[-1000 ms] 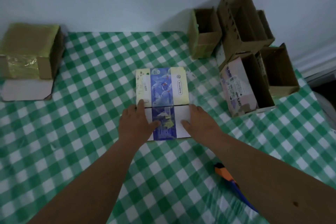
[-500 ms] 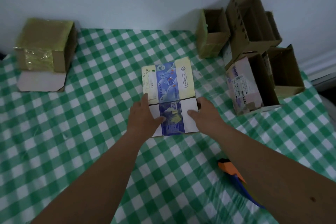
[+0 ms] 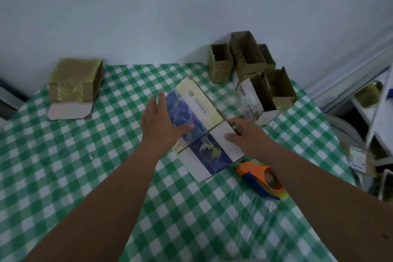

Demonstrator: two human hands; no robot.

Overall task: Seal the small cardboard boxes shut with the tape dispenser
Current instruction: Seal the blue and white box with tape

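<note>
Since half a second ago, the printed box (image 3: 204, 125) has swung askew, its far end now angled off to the right. Its top shows a blue pictured band between cream and white panels, with a seam across the middle. Left hand (image 3: 161, 125) lies flat and relaxed on its left side; right hand (image 3: 246, 136) presses straight fingers on the white flap. Just behind the right wrist sits the orange-and-blue tape dispenser (image 3: 261, 178).

Two bare forearms, no sleeves in view, left hand (image 3: 160, 124) and right hand (image 3: 247, 136) ungloved, no rings, watch or bands visible, small dark mark on right forearm
</note>
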